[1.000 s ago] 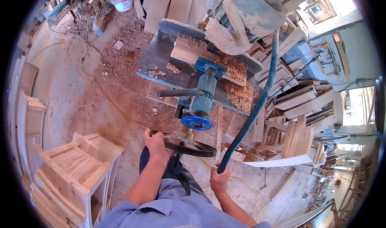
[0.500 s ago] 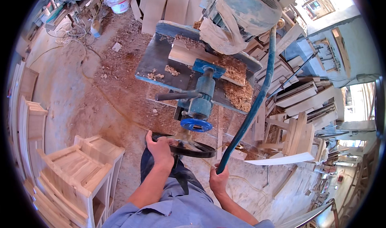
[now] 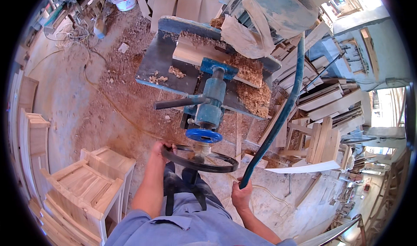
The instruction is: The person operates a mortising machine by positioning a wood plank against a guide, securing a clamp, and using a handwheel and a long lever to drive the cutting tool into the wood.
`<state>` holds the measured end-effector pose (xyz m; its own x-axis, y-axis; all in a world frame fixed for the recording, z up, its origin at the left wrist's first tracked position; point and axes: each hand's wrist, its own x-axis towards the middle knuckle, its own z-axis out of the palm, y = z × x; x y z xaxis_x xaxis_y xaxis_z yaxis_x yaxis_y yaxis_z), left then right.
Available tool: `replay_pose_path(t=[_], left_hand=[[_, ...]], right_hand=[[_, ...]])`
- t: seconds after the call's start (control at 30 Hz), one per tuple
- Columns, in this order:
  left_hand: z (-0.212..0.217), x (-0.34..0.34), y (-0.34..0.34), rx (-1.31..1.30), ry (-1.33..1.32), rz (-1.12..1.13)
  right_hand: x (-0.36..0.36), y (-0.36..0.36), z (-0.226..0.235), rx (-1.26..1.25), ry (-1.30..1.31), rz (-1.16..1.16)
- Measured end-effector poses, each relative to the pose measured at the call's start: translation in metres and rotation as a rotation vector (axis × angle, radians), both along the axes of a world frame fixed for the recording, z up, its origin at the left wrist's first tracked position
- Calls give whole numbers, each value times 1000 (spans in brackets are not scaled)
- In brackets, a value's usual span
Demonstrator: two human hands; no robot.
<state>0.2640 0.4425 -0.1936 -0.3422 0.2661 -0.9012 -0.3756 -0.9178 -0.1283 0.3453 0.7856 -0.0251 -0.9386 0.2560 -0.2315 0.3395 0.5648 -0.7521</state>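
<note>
Shirt: light blue, loose, short-sleeved, at the lower centre of the frame.
Trousers: dark, seen below the shirt hem.
Forearms: bare, no gloves or watch.

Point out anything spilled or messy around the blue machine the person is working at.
Heaps of brown sawdust lie on the blue machine's dark flat table and spread over the dirt floor beside it. The left hand grips the black handwheel; the right hand holds the long blue lever.

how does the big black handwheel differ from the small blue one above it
The black handwheel is larger, thin-rimmed and spoked, gripped by the left hand. The blue handwheel is smaller, thicker and untouched. Both sit on the same blue machine.
</note>
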Motion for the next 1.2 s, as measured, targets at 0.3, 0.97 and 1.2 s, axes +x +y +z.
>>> replay_pose_path(t=[0.3,0.97,1.2], left_hand=[[-72,12,16,437,1,232],[194,0,64,-660,130,62],[100,100,99,-897,320,57]], right_hand=[[-5,1,15,-11,-143,-114],[-1,-7,12,41,-52,-51],[-2,-13,12,70,-15,-2]])
